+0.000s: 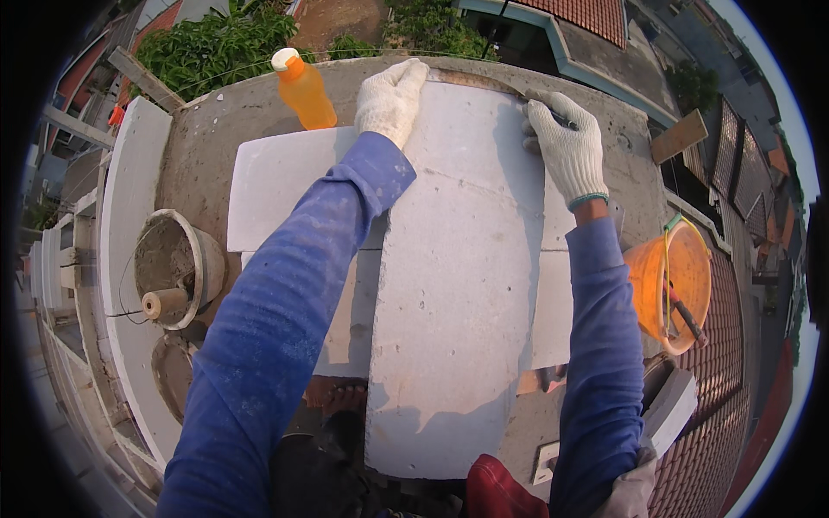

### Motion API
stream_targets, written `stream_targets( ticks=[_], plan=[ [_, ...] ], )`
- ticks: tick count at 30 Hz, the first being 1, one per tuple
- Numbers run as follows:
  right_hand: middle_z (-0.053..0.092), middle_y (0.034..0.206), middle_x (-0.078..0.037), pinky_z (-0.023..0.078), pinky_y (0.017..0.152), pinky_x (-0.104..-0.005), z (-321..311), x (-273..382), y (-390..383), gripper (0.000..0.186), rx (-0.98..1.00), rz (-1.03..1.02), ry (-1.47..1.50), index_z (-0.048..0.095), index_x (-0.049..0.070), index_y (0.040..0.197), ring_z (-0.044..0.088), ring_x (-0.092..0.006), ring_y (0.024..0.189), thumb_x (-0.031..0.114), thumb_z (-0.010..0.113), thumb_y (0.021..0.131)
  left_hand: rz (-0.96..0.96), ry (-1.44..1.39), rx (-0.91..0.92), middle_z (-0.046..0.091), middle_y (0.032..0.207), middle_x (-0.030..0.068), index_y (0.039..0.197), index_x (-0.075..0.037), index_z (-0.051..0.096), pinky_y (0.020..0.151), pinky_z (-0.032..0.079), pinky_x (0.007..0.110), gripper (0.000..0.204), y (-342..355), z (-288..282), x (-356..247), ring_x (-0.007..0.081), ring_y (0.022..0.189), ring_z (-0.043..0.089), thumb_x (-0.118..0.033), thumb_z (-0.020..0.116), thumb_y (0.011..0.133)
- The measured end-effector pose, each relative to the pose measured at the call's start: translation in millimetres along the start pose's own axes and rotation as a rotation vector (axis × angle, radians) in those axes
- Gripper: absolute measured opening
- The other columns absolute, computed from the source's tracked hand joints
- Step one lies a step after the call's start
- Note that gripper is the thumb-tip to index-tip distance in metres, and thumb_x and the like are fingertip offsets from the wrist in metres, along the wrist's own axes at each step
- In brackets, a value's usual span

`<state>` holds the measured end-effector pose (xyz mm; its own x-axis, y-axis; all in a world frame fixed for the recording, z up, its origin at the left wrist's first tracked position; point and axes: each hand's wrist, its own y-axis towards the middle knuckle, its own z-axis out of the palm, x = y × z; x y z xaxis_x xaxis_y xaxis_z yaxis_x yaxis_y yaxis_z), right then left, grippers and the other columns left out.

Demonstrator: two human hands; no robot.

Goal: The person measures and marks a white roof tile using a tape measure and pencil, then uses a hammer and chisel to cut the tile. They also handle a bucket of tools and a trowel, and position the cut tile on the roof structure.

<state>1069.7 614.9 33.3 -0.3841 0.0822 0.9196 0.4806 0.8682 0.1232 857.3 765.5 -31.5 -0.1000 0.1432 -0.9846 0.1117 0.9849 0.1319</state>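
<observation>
While the white-gloved left hand pins a brownish strip top-centre, right hand gripping something dark, the pale rectangular block seems uncut.

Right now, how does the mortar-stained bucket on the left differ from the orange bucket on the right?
Colour: the mortar-stained bucket is pale grey; the orange bucket is vivid.
Jutting tool: the mortar-stained bucket's has a thick, light-brown handle; the orange bucket's is a slimmer dark tool.
Shared: both are round and open-topped.
</observation>
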Motion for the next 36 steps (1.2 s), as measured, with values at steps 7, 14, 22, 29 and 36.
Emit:
stream_targets(
  ticks=[7, 14, 22, 29, 36],
  plan=[
    [0.075, 0.083, -0.002, 0.055, 0.067, -0.0275, -0.8, -0.8, 0.1, 0.029, 0.002, -0.001, -0.033, 0.082, 0.0, 0.121, 0.067, -0.0082, 0.071, 0.022, 0.073, 0.105, -0.009, 0.031, 0.004, 0.08, 0.138, 0.0161, 0.137, -0.005, 0.08, 0.113, 0.054, 0.039, 0.049, -0.8, -0.5, 0.6, 0.0308, 0.131, 0.074, -0.041, 0.077, 0.104],
    [0.076, 0.086, -0.002, 0.057, 0.069, -0.0271, -5.6, -1.7, 2.8, 0.031, 0.019, -0.016, -0.054, 0.082, 0.001, 0.127, 0.07, -0.0089, 0.073, 0.022, 0.072, 0.107, -0.024, 0.008, 0.001, 0.08, 0.138, 0.0164, 0.137, -0.003, 0.079, 0.113, 0.054, 0.039, 0.05, -5.2, 1.9, -8.5, 0.0304, 0.13, 0.074, -0.04, 0.076, 0.105],
    [0.082, 0.123, -0.011, 0.064, 0.09, -0.0314, -52.7, -37.8, -1.6, 0.034, -0.331, -0.123, 0.002, 0.075, 0.006, 0.141, 0.078, -0.0151, 0.099, 0.018, 0.063, 0.112, -0.008, 0.061, 0.003, 0.081, 0.135, 0.0175, 0.135, -0.003, 0.08, 0.111, 0.054, 0.039, 0.049, -7.3, 0.6, -11.9, 0.0302, 0.128, 0.075, -0.04, 0.075, 0.104],
    [0.077, 0.142, -0.016, 0.058, 0.112, -0.0469, -55.7, -34.3, 23.1, 0.073, 0.03, -0.109, -0.665, 0.059, 0.019, 0.159, 0.075, -0.0384, 0.128, 0.027, 0.073, 0.088, -0.016, 0.067, -0.003, 0.081, 0.136, 0.0169, 0.135, -0.003, 0.081, 0.112, 0.054, 0.04, 0.051, -3.2, -4.3, -3.1, 0.0304, 0.128, 0.075, -0.042, 0.076, 0.103],
    [0.078, 0.134, -0.019, 0.059, 0.105, -0.0513, -53.6, -48.3, 24.2, 0.057, 0.094, -0.143, -0.749, 0.066, 0.02, 0.149, 0.074, -0.0432, 0.124, 0.036, 0.08, 0.096, 0.131, 0.123, -0.014, 0.081, 0.135, 0.0153, 0.136, -0.007, 0.08, 0.11, 0.055, 0.041, 0.045, 1.4, 4.6, 1.8, 0.0303, 0.127, 0.075, -0.039, 0.073, 0.105]
  ],
)
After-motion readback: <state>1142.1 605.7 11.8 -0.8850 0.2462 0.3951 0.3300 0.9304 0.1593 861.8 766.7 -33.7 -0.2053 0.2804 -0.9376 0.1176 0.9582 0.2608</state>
